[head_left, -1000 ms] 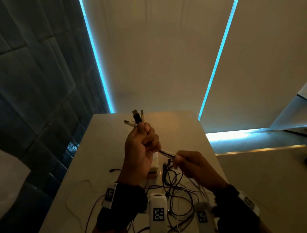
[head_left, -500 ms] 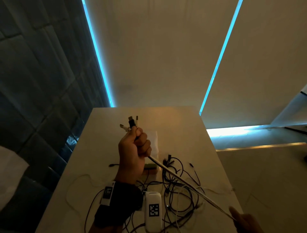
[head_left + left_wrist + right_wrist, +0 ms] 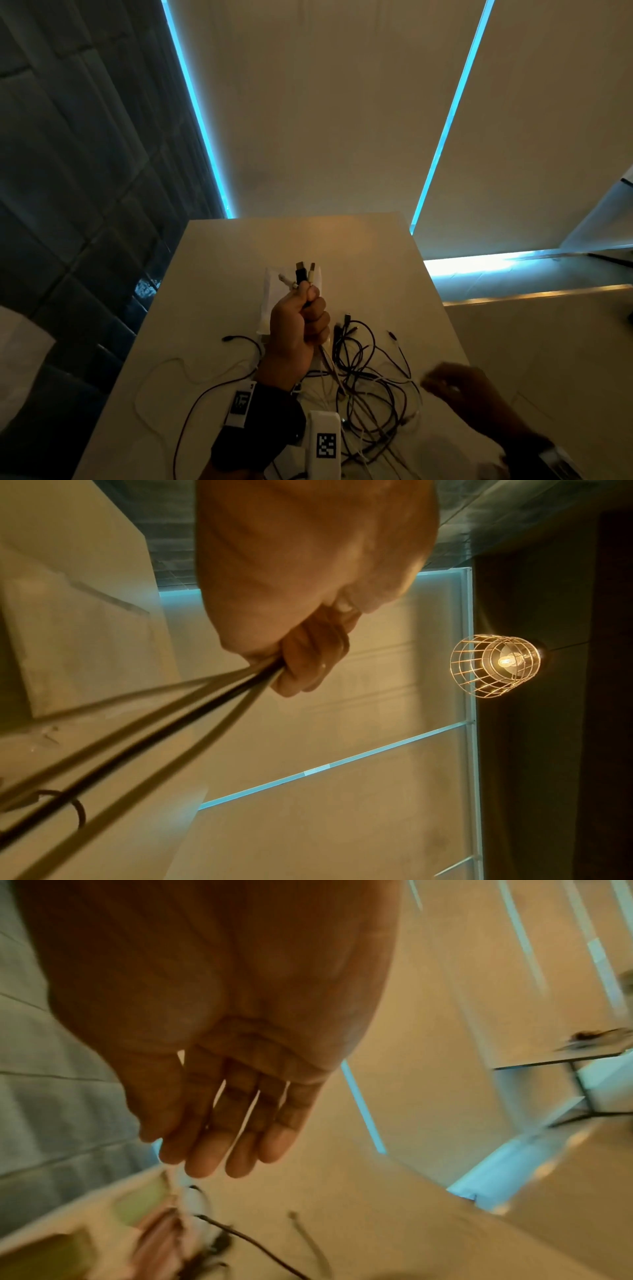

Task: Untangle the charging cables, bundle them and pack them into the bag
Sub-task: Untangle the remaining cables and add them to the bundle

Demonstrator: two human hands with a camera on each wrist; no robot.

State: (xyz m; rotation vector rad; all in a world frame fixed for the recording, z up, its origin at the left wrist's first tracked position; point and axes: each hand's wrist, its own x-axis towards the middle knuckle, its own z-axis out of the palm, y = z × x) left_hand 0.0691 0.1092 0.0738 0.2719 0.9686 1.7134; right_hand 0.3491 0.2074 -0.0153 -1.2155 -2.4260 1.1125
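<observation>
My left hand (image 3: 308, 310) is raised over the white table (image 3: 212, 308) and grips a bunch of cable ends in a fist. Their plugs (image 3: 303, 272), one black and two pale, stick up above the thumb. In the left wrist view the held cables (image 3: 192, 704) run taut from the curled fingers (image 3: 308, 666) toward the lower left. A tangle of dark and white cables (image 3: 370, 387) lies on the table below. My right hand (image 3: 436, 380), blurred, hovers at the tangle's right edge; its fingers (image 3: 219, 1137) are straight and hold nothing. A flat white pouch (image 3: 270, 301) lies behind the left hand.
Loose cable ends trail left (image 3: 239, 341) and right (image 3: 394, 337) of the tangle. The table's right edge (image 3: 442, 301) drops to a lit floor. A padded dark wall (image 3: 68, 171) stands on the left. A caged lamp (image 3: 496, 666) hangs overhead.
Half a second ago my right hand pulled a cable taut toward the lower right; it has let go and come back open toward the tangle. The left hand has sunk a little.
</observation>
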